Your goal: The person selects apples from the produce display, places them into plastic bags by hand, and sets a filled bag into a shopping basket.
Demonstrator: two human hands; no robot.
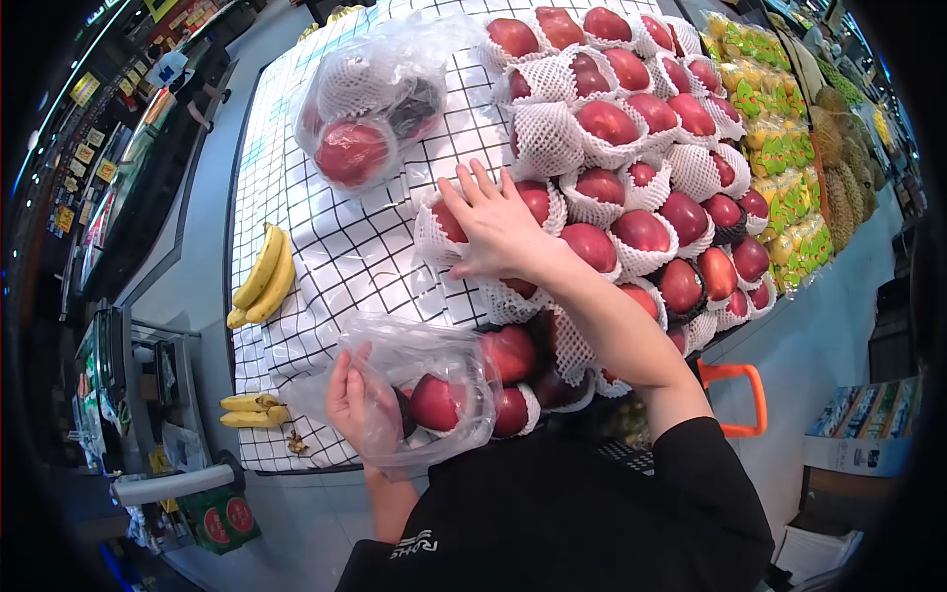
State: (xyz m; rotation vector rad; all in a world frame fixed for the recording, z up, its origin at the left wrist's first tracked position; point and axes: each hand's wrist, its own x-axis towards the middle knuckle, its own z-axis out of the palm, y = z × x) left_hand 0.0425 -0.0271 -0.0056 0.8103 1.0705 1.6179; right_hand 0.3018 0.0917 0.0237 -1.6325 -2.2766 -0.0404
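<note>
Many red fruits (447, 223) — probably heavy, easily bruised, best cupped round foam net (428, 241); right hand (493, 227) spread over pile — left hand (347, 397) pinching limp clear bag (406, 347).

Bright, fairly even light, apparently from above, whitens the grid-patterned tablecloth (345, 252). Glare streaks the filled plastic bag (380, 89) at 11 o'clock and the clear produce bag (414, 345) at 7; small highlights dot the red fruits (641, 230) from 1 to 3. Dark shadow lies by the black T-shirt (592, 503) at 5. Fisheye distortion bends the display shelves (89, 148) at 10, dim and soft, and black vignetting swallows every corner. The centre is reasonably sharp.
</note>
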